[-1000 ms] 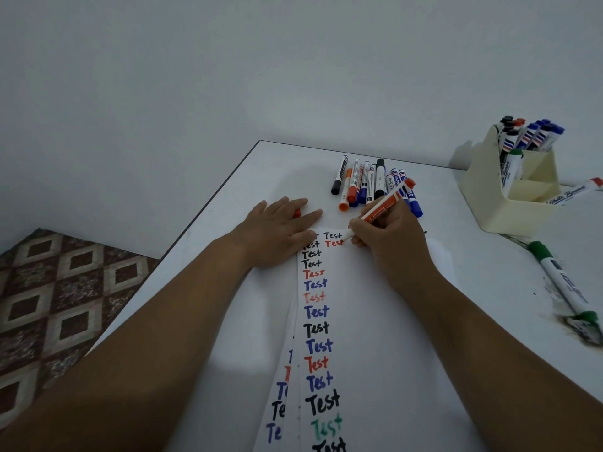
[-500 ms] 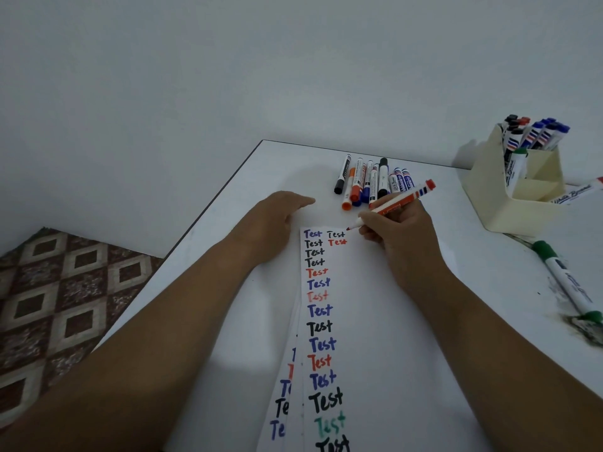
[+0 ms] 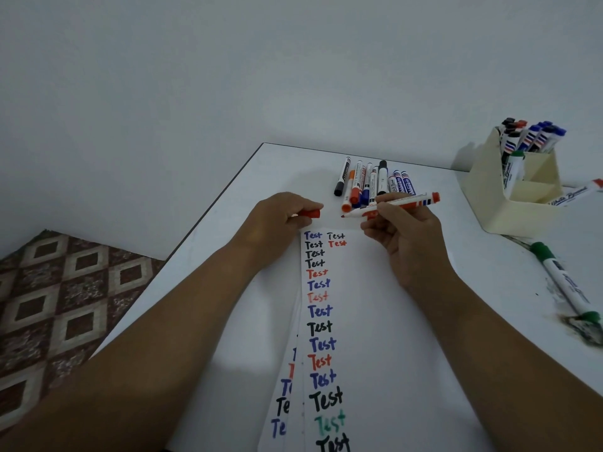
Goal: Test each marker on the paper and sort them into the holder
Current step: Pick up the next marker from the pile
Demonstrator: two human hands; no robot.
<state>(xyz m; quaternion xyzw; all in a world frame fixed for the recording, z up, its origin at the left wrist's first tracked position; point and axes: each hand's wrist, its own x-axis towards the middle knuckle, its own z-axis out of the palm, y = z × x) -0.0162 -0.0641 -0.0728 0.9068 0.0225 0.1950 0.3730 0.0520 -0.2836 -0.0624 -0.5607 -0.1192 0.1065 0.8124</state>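
Observation:
My right hand (image 3: 403,234) grips an uncapped red marker (image 3: 408,203), held level above the top of the paper (image 3: 368,321) with its tip pointing left. My left hand (image 3: 277,216) pinches the marker's red cap (image 3: 311,213) just left of that tip, with a small gap between them. The paper carries a column of "Test" words in black, blue, red and green, and a fresh red one near the top. Several capped markers (image 3: 368,182) lie in a row behind my hands. A cream holder (image 3: 509,203) at the right holds several markers upright.
A green marker (image 3: 564,282) lies on the white table at the right, beside a dark smudge (image 3: 587,331). Another marker (image 3: 577,192) lies behind the holder. The table's left edge (image 3: 208,220) drops to a patterned floor. A plain wall stands behind.
My right hand lifted the red marker off the paper and turned it level. My left hand left the paper, curled, and now holds the red cap up near the marker's tip.

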